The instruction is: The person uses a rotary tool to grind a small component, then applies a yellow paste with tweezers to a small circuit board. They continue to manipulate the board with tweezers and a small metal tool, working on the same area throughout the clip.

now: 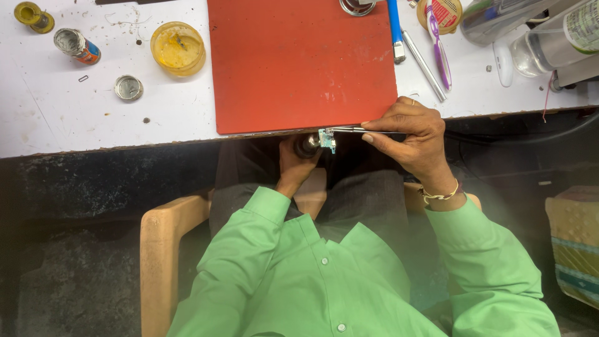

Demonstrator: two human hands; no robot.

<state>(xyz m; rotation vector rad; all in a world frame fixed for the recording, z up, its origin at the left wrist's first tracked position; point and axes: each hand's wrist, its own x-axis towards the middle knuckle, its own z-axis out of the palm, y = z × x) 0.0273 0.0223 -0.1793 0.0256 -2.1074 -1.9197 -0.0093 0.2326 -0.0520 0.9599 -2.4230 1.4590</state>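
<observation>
Far left on the white table (56, 118) there's a small yellow cap thing (34, 17), a little tube lying on its side (77, 45), a round metal lid (128, 88) and a yellow tub (178, 48) with some gunk in it, can't really tell what. Then the big red mat (302, 62), bare on top, its upper edge cut off by the frame.

Right at the mat's front edge is the action. The left hand (294, 163) comes up from below the table edge, fingers wrapped around a dark round tool (306, 145); most of it is hidden in the fist and the shadow, so no idea what it is exactly. Just beside it, the small greenish circuit piece (327, 139) is pinched in the tip of metal tweezers (347, 130), and the right hand (412, 138) squeezes those tweezers between thumb and fingers.

Further right: a blue-handled tool (394, 28), a silver rod (424, 65), purple tweezers (439, 47) and a clear bottle (549, 43), partly cropped.
</observation>
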